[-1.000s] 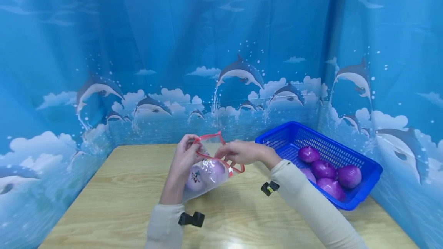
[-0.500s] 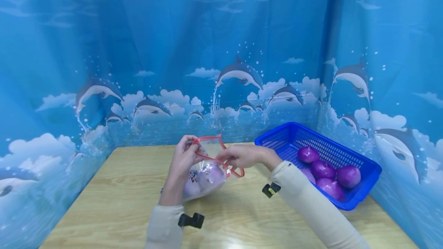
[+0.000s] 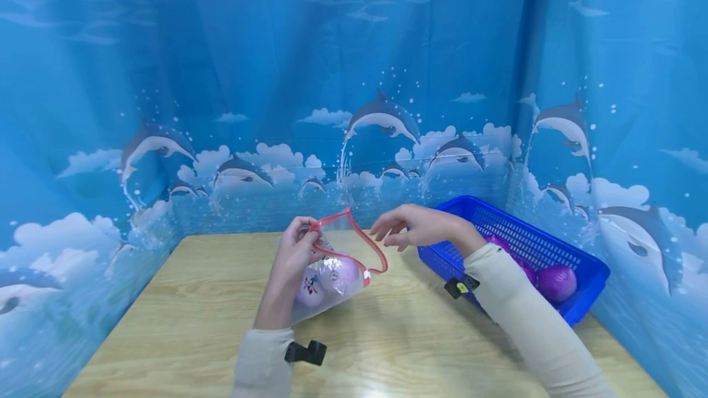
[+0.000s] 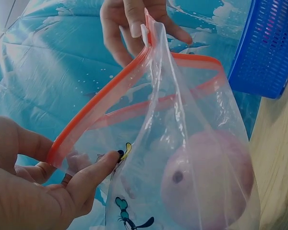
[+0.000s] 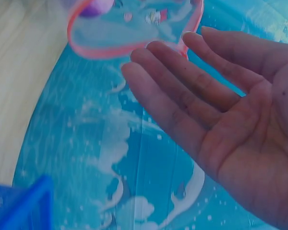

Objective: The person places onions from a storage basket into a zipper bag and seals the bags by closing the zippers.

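A clear plastic zip bag [image 3: 345, 292] with a red zip edge stands open at its mouth on the table. Purple onions [image 4: 209, 179] show through its printed side. My left hand [image 3: 295, 247] pinches the bag's rim on the left, thumb outside, as the left wrist view shows. To the right of the mouth, my right hand [image 3: 417, 226] hovers in the air with relaxed fingers and a bare palm [image 5: 240, 120], apart from the bag. The red zip slider [image 3: 367, 275] sits at the near right corner of the mouth.
A blue plastic basket [image 3: 594, 278] stands at the right of the wooden table [image 3: 182, 312]. Several purple onions [image 3: 557, 282] lie in it, partly hidden by my right arm. A dolphin-print curtain [image 3: 265, 109] closes off the back and sides.
My right hand has come out of the bag's mouth and moved right and up, its fingers loosening. The left hand stays on the rim, and the bag's mouth has spread wider.
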`<action>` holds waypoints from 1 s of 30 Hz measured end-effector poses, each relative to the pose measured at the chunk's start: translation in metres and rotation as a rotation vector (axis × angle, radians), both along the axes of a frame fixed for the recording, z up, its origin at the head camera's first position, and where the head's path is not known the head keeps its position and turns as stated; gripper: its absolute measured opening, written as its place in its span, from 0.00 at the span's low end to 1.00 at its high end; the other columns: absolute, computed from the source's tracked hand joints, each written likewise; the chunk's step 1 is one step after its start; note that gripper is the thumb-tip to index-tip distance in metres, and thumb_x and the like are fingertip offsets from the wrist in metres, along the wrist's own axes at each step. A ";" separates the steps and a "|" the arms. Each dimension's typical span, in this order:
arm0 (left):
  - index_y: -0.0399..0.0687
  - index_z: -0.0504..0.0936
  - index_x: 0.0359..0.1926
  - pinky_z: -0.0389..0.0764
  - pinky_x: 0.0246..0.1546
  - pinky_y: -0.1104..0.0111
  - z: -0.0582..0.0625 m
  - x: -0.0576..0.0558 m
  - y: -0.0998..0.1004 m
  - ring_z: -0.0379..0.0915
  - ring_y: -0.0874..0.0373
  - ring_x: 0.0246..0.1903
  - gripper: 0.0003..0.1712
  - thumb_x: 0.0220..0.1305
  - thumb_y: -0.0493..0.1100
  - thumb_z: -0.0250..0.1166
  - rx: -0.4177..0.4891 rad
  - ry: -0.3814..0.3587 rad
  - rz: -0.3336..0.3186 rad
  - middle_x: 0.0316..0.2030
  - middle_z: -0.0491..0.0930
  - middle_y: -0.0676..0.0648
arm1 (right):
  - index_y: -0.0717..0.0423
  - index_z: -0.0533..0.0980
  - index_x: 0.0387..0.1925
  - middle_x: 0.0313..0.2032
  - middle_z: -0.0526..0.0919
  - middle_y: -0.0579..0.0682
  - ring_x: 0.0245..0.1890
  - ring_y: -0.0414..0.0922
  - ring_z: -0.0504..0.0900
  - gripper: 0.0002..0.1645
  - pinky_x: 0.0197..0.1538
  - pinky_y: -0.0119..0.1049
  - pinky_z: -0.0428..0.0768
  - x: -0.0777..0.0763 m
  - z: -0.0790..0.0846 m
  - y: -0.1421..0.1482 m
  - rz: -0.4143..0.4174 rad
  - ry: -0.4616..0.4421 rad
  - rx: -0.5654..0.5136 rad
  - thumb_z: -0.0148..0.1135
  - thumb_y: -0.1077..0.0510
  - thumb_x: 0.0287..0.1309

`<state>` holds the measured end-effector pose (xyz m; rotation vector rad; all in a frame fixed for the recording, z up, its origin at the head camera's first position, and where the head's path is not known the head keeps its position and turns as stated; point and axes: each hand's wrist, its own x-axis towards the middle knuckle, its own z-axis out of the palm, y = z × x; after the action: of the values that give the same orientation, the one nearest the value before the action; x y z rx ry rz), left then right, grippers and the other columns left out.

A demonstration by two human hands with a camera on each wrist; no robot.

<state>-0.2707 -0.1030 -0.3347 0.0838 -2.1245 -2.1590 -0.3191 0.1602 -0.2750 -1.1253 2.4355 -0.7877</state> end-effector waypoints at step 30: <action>0.44 0.74 0.52 0.87 0.40 0.68 0.000 -0.001 0.000 0.74 0.53 0.41 0.10 0.77 0.33 0.49 0.000 -0.008 -0.004 0.45 0.75 0.40 | 0.65 0.75 0.62 0.58 0.81 0.70 0.54 0.60 0.84 0.24 0.45 0.47 0.90 -0.056 -0.010 0.135 -0.343 0.015 0.311 0.63 0.58 0.69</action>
<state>-0.2714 -0.1027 -0.3351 0.0886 -2.1303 -2.1647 -0.3751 0.2955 -0.2850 -0.6108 2.6823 -0.4652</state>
